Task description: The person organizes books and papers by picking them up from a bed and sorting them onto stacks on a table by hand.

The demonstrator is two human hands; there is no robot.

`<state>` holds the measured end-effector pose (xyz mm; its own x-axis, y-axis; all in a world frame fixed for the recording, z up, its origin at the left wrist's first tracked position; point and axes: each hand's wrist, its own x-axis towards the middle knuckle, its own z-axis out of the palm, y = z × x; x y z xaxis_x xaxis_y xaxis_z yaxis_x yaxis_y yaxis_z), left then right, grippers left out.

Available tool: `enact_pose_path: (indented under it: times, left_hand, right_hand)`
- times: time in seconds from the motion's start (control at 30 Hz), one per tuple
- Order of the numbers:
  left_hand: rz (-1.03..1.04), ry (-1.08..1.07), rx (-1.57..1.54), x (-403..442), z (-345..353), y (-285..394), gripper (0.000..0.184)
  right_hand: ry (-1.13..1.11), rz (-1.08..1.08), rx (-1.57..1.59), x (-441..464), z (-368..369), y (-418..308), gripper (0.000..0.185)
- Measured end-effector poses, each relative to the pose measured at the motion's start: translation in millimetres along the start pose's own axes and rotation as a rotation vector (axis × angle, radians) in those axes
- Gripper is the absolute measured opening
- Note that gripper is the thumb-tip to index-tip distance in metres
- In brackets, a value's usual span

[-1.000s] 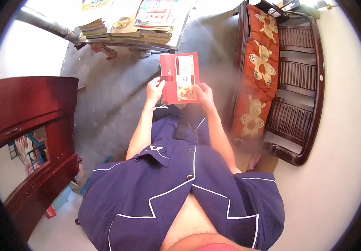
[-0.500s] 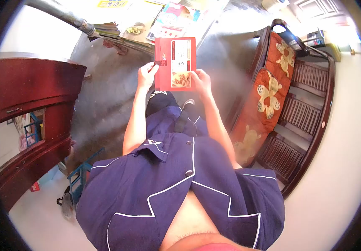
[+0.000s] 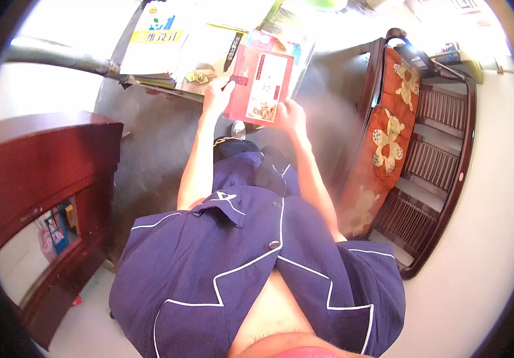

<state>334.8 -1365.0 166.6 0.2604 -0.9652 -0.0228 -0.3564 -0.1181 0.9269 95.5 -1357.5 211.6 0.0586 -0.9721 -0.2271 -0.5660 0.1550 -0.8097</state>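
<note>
A red book [image 3: 246, 101] with a white title panel and a small picture on its cover is held out in front of me, tilted a little. My left hand [image 3: 216, 96] grips its left edge, thumb on the cover. At the lower right corner, my right hand [image 3: 291, 119] pinches it, with the thumb at the front. The fingers behind the book are hidden. Beyond it, the table's near part carries a white book with yellow lettering [image 3: 155, 37] and a magazine with a fan picture [image 3: 200, 74], and the red book overlaps a colourful packet or booklet [image 3: 266, 40].
To the right stands a dark wooden bench [image 3: 433, 155] with an orange bear-patterned cushion [image 3: 388, 140]. A dark red wooden cabinet [image 3: 48, 173] is on the left. A grey pipe [image 3: 60, 58] runs beside the table. Grey floor [image 3: 155, 137] lies between them.
The red book has tilted clockwise and shifted slightly up and right with both hands. More of the table shows now, and the cabinet appears lower in view.
</note>
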Motion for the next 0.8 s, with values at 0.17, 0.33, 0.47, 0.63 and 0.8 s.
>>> enact_pose_path:
  times: [0.17, 0.33, 0.47, 0.63, 0.8]
  left_hand:
    - [0.061, -0.002, 0.264, 29.0, 4.4, 7.4, 0.031]
    - [0.133, -0.040, 0.335, 24.9, 8.7, 8.2, 0.034]
    - [0.138, 0.073, 0.275, 21.6, 11.3, 10.6, 0.030]
    - [-0.050, -0.083, 0.216, 32.5, -2.7, 22.9, 0.026]
    - [-0.166, -0.277, 0.182, 42.2, -8.6, 12.2, 0.023]
  right_hand:
    - [0.052, 0.083, 0.026, 7.3, 17.4, 1.3, 0.025]
    - [0.167, 0.095, -0.079, 10.3, 22.4, -3.4, 0.025]
    - [0.256, 0.039, -0.129, 13.3, 22.5, -8.9, 0.019]
    - [0.220, -0.003, -0.162, 23.0, 23.2, 1.0, 0.022]
    - [0.239, 0.000, -0.085, 20.9, 15.5, 6.8, 0.026]
